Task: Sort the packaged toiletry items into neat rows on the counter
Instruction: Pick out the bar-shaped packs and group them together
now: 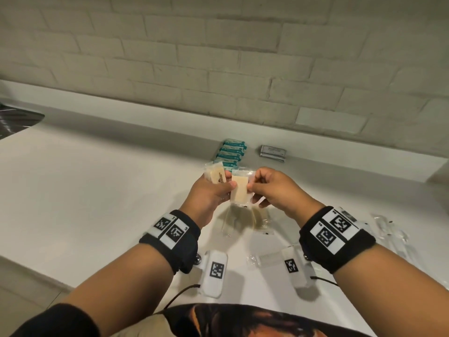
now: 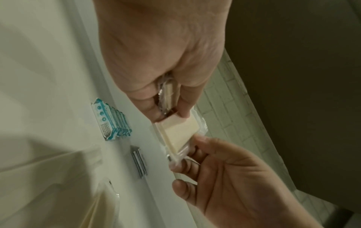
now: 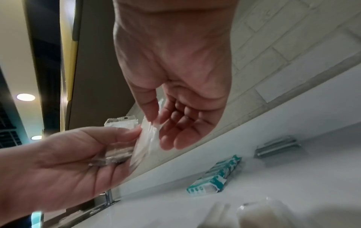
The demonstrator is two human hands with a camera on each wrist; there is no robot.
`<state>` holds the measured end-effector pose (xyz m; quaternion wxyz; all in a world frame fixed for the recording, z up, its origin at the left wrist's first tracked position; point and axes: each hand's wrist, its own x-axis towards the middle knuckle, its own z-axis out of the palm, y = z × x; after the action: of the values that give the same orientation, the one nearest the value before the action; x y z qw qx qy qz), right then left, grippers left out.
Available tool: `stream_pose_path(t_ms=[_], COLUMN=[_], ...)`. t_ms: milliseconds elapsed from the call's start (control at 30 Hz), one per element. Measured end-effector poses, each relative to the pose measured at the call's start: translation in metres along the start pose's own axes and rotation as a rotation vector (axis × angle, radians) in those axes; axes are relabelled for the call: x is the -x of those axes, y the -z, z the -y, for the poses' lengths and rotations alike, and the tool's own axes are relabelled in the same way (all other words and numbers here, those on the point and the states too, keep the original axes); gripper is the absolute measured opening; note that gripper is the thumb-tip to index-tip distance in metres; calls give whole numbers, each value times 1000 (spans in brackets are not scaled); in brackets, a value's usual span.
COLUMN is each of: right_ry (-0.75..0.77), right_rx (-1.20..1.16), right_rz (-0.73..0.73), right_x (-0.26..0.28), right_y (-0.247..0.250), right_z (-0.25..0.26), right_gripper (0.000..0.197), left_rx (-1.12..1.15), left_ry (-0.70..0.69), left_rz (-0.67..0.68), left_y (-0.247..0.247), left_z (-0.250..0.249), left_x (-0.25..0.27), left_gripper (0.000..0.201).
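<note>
Both hands are raised above the white counter (image 1: 97,178). My left hand (image 1: 227,184) grips a clear-wrapped beige soap packet with a dark logo (image 1: 216,176) and also pinches the left edge of a second, plain soap packet (image 1: 239,190). My right hand (image 1: 251,188) pinches that plain packet's right wrapper edge. The left wrist view shows the plain soap packet (image 2: 179,132) stretched between left hand (image 2: 171,112) and right hand (image 2: 193,143). In the right wrist view, right hand (image 3: 156,123) pinches the wrapper. A row of teal packets (image 1: 232,152) and a stack of grey packets (image 1: 272,152) lie by the wall.
More clear-wrapped soaps (image 1: 243,221) lie on the counter under my hands, another clear packet (image 1: 264,257) nearer me, and clear wrapped items (image 1: 388,231) at the right. A sink (image 1: 17,120) is at far left. The brick wall ledge (image 1: 315,132) bounds the back.
</note>
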<state>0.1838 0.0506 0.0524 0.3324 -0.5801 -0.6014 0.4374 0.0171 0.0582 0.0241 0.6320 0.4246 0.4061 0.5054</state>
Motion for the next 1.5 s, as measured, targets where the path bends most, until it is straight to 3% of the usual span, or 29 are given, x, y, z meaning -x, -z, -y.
stream_pose_path(t_ms=[200,333,500,667,767,867,967,1067,1200,1300,1500], right_ry=[58,66,-61,-156,-145,-6,36,49,-1,-32,5], right_rx=[217,652,691,819,883,558,196,121,32,-26,-47], right_rz=[31,-104,-42,107,23,-54,101,60,-76,-63,-47], right_x=[-13,-28,-46,-66,-69,-58,-35,-29,-29,-27,-18], right_y=[12,27,34,18,13,3,-17,-28,-17,-9,1], right_z=[12,6,-17,-45,-49,-30,-4,-1,-8,-12,-6], right_gripper=[11,12,19,20,29,19,15,21,8,10,8], left_rx=[-110,17,273,214,193,191,135,98,64,47,-156], left_ry=[58,167,331,301,310,309,268,231,196,128,44], left_rz=[45,63,59,43,-23,-79,-34,36,45,49,28], left_y=[0,6,21,24,26,27,19,9,9,10,5], left_z=[4,4,6,5,5,8,10,9,8,8,6], left_x=[1,1,-2,-2,-4,-10,-14,-15,-17,-15,-12], left_gripper=[19,15,32,33,29,26,31,45,22,16,21])
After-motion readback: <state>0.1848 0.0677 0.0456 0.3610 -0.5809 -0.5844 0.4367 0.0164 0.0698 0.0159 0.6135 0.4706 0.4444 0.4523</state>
